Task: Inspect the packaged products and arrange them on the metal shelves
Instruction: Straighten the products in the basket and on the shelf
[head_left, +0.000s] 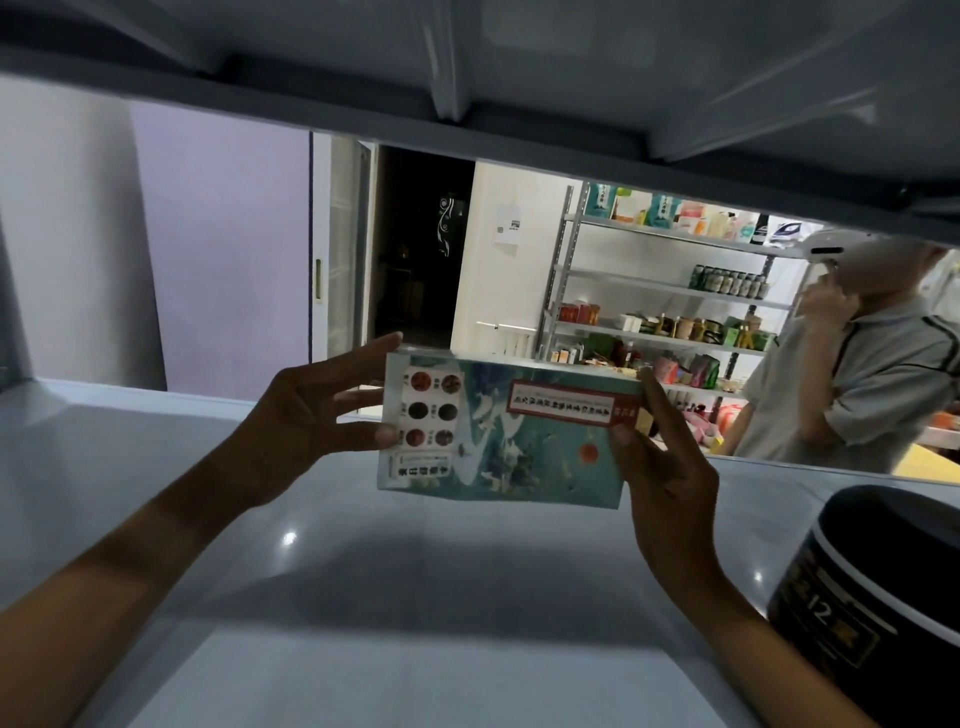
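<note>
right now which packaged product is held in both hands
The teal box, gripped by the left hand and right hand; the black round container stands untouched on the shelf.

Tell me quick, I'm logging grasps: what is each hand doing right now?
Left hand: holds the left end of the teal packaged box, thumb and fingers pinching it.
Right hand: grips the box's right end.

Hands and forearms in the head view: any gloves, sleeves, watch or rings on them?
Nothing worn shows. The left hand and right hand are bare, without gloves, and no rings are visible. Both forearms are bare to the frame edge, with no sleeve, watch or wristband.
</note>
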